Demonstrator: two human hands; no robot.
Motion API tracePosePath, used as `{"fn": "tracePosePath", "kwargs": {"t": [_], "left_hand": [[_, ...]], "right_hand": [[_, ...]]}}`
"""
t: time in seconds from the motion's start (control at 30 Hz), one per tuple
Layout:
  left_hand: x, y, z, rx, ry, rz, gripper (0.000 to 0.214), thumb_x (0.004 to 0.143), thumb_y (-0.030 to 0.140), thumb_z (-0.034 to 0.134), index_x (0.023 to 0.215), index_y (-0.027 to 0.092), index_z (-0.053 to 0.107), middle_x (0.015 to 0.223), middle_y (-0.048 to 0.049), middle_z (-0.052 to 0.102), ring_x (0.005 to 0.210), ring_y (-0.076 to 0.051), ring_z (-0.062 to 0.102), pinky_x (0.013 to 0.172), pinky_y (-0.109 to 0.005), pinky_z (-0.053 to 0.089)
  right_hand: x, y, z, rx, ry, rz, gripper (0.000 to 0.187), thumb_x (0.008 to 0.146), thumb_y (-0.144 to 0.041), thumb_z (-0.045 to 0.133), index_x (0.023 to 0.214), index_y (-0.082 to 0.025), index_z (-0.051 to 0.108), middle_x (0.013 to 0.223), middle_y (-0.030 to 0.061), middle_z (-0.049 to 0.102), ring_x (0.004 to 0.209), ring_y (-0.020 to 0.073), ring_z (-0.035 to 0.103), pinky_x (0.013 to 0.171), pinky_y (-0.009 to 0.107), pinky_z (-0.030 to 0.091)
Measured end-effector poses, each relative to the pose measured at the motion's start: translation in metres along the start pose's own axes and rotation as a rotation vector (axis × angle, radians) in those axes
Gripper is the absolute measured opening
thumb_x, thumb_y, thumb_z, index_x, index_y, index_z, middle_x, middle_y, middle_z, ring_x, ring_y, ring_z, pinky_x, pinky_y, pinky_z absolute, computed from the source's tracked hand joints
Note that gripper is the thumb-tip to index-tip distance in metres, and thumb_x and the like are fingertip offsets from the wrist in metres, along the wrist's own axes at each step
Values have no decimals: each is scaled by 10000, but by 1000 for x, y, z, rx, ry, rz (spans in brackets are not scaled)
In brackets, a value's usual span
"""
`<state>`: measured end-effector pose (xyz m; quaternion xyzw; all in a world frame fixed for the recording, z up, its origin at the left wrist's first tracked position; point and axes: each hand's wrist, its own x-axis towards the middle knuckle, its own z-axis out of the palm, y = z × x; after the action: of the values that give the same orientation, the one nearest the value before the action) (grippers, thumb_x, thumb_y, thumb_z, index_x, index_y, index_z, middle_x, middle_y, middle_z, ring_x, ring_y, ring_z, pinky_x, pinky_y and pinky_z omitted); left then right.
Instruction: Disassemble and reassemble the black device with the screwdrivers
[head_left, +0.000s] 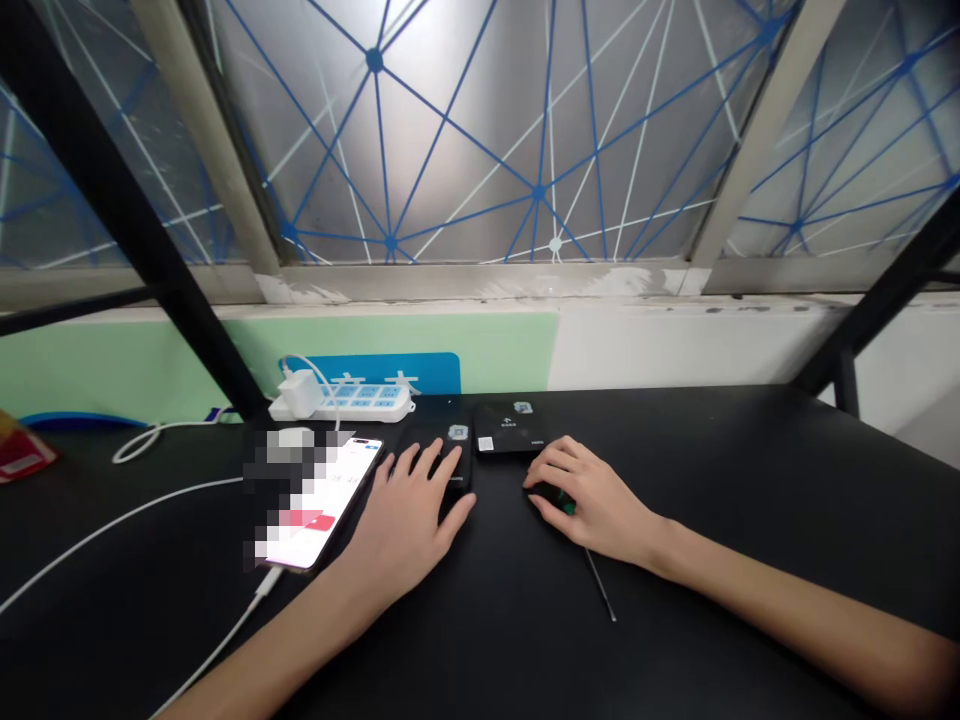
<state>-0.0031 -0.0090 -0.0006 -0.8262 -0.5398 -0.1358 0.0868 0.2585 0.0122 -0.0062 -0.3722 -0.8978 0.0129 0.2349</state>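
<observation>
My left hand (409, 520) lies with its fingers spread over a flat black box (459, 465) that has a silver sticker near its far edge. The fingers cover part of that box. In my right hand (592, 495) is a screwdriver (596, 575); the fingers are closed round its black and green handle, and the thin metal shaft points back toward me on the table. Just beyond the right fingertips sits a second flat black box (510, 428) with a white square label and a silver sticker, apart from my left hand.
Left of my left hand lies a lit phone (330, 500) with a white cable (225, 640) plugged in. A white power strip (360, 402) holding a white charger (301, 393) stands at the wall. Black frame bars (176, 290) rise at both sides of the black table (720, 480).
</observation>
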Motion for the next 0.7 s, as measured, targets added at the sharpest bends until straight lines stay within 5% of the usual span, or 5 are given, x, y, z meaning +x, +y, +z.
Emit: {"fn": "tracePosePath", "kwargs": {"t": [0.17, 0.3, 0.5, 0.7], "left_hand": [[10, -5, -9, -70, 98, -36, 376, 1013, 343, 338, 1194, 190, 629, 1080, -94, 652, 1001, -283, 591, 904, -469, 448], [19, -20, 6, -168, 194, -67, 352, 977, 333, 418, 1243, 183, 593, 1346, -126, 529, 1236, -312, 483, 1009, -473, 401], [21, -24, 13, -283, 84, -140, 386, 932, 381, 491, 1261, 206, 591, 1390, -119, 517, 1323, -337, 408, 1089, -535, 299], [22, -22, 4, -377, 40, -170, 311, 891, 385, 552, 1160, 252, 632, 1140, -71, 607, 1079, -291, 539, 923, -448, 439]], "right_hand": [[0, 0, 0, 33, 8, -7, 107, 890, -215, 585, 964, -225, 660, 992, 64, 694, 986, 251, 561, 896, 417, 498], [1, 0, 0, 58, 24, -12, 84, 878, -200, 591, 916, -231, 659, 955, 57, 704, 979, 246, 572, 870, 397, 514], [1, 2, 2, 80, 16, -13, 88, 885, -214, 582, 915, -238, 661, 960, 53, 706, 1003, 248, 575, 850, 393, 526], [0, 4, 1, 106, 23, -22, 91, 892, -220, 577, 890, -236, 667, 960, 45, 715, 1010, 237, 580, 860, 383, 518]]}}
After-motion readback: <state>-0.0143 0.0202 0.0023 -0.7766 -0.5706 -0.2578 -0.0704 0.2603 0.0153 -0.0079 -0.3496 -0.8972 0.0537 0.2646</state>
